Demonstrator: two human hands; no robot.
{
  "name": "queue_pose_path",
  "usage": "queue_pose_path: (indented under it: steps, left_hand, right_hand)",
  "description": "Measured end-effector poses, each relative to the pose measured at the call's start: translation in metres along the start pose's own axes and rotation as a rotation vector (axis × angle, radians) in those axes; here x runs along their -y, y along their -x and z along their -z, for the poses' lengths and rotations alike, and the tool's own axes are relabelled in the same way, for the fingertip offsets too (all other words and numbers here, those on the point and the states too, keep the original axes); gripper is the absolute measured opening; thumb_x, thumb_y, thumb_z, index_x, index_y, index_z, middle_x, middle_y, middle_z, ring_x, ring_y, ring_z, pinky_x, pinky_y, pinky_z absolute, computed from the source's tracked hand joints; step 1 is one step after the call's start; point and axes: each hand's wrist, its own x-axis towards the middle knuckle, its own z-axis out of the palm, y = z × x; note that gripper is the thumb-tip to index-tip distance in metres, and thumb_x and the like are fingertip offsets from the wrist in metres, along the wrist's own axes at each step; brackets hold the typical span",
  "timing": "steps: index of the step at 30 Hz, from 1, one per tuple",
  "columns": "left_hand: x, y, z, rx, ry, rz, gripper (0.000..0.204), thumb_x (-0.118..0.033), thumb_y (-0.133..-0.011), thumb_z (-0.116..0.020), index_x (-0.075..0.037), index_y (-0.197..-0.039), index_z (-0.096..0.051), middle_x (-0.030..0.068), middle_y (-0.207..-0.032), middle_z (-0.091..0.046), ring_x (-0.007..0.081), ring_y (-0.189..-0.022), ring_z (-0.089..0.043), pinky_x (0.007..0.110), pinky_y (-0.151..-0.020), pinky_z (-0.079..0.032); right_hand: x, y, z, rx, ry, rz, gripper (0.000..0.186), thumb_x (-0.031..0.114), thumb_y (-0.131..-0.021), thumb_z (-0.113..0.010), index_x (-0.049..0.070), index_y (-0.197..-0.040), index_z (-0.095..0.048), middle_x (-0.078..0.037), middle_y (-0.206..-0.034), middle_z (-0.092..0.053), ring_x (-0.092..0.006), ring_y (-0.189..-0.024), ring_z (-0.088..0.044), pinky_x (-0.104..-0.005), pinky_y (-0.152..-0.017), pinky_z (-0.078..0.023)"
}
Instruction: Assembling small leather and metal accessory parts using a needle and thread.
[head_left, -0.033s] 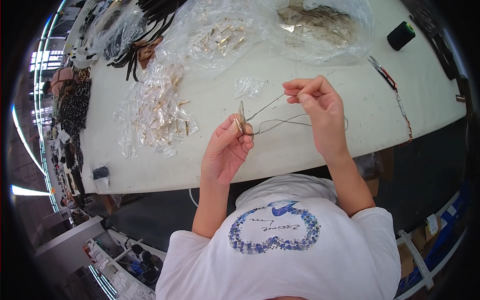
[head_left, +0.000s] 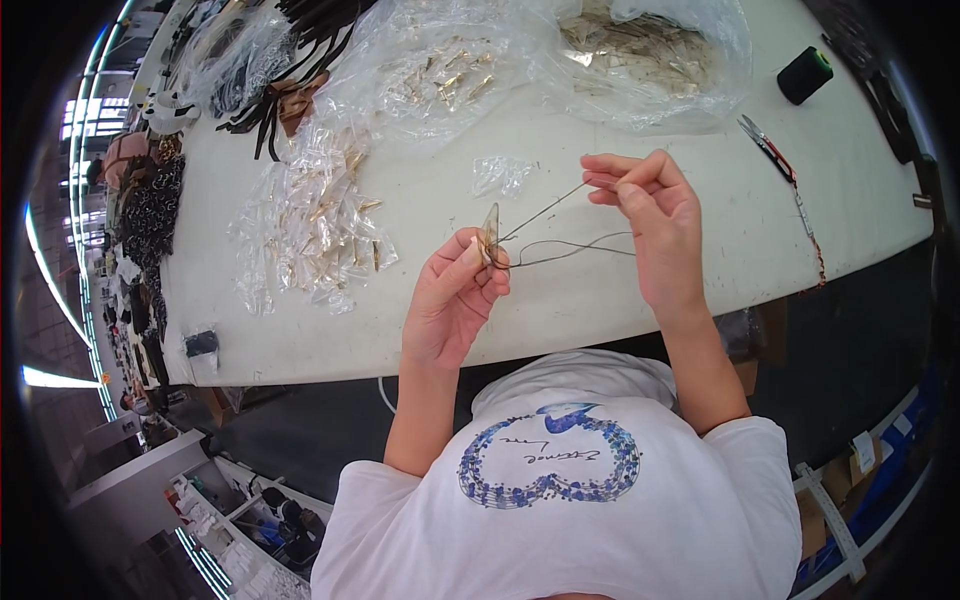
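My left hand (head_left: 455, 300) is closed, pinching a small translucent brownish piece (head_left: 491, 220) whose pointed tip sticks up above the thumb. What the piece is I cannot make out. A dark thread (head_left: 545, 211) runs taut from it, up and right, to the pinched fingertips of my right hand (head_left: 665, 225). A loose loop of the same thread hangs between the hands, over the table. Whether a needle is at the right fingertips is too small to tell. Just beyond the hands lies a small clear plastic packet (head_left: 500, 176).
A heap of clear packets with gold-coloured pieces (head_left: 318, 220) covers the white table's (head_left: 560, 310) left side. Open plastic bags (head_left: 690, 105) of similar pieces stand at the back. A black thread spool (head_left: 803, 76) and thread snips (head_left: 766, 146) with a braided cord lie right.
My right hand has moved a little to the right, drawing the thread along. The left hand stays nearly in place, with the piece turned slightly so that more of its face shows.
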Motion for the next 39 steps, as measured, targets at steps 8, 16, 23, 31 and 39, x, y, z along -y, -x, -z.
queue_pose_path:
  steps: [8, 16, 23, 31, 39]
  left_hand:
    - [-0.011, 0.009, 0.005, -0.149, -0.266, -0.166, 0.01, -0.01, -0.096, -0.059, -0.002, -0.102, -0.059, 0.0165, -0.098, -0.068, 0.0143, -0.079, -0.068, 0.025, -0.073, -0.056]
    - [-0.031, 0.007, 0.016, -0.166, -0.159, -0.221, 0.012, -0.011, -0.097, -0.058, -0.002, -0.105, -0.06, 0.0153, -0.097, -0.068, 0.0131, -0.078, -0.068, 0.024, -0.072, -0.057]
    - [-0.04, 0.011, 0.028, -0.082, 0.071, -0.205, 0.014, -0.011, -0.099, -0.056, -0.002, -0.108, -0.058, 0.0134, -0.096, -0.067, 0.0132, -0.078, -0.067, 0.024, -0.072, -0.058]
    - [-0.04, 0.015, 0.035, -0.056, 0.132, -0.207, 0.012, -0.012, -0.099, -0.054, -0.004, -0.108, -0.057, 0.0129, -0.096, -0.067, 0.0149, -0.078, -0.067, 0.026, -0.074, -0.058]
    - [-0.042, 0.017, 0.038, -0.004, 0.121, -0.226, 0.01, -0.014, -0.099, -0.055, -0.005, -0.104, -0.057, 0.0118, -0.096, -0.066, 0.0134, -0.078, -0.064, 0.026, -0.073, -0.053]
  right_hand:
    - [0.028, -0.011, 0.086, -0.203, -0.235, -0.058, 0.007, 0.008, -0.095, -0.048, 0.004, -0.091, -0.05, -0.007, -0.086, -0.059, -0.0133, -0.078, -0.056, -0.029, -0.079, -0.048]
    - [0.072, 0.009, 0.2, -0.236, -0.312, 0.085, 0.021, 0.007, -0.101, -0.049, -0.002, -0.119, -0.053, -0.006, -0.095, -0.054, -0.0099, -0.08, -0.05, -0.0206, -0.067, -0.044]
    - [0.098, 0.046, 0.318, -0.341, -0.239, 0.281, 0.022, 0.005, -0.098, -0.052, -0.007, -0.117, -0.055, -0.018, -0.109, -0.062, -0.0231, -0.108, -0.06, -0.0464, -0.115, -0.036]
    - [0.124, 0.068, 0.338, -0.695, -0.104, 0.38, 0.024, 0.006, -0.1, -0.047, -0.009, -0.115, -0.057, -0.017, -0.106, -0.06, -0.0332, -0.119, -0.054, -0.0492, -0.117, -0.032]
    - [0.132, 0.071, 0.308, -1.034, 0.237, 0.418, 0.026, 0.015, -0.098, -0.055, 0.002, -0.12, -0.058, -0.008, -0.111, -0.062, -0.0207, -0.121, -0.054, -0.043, -0.108, -0.027]
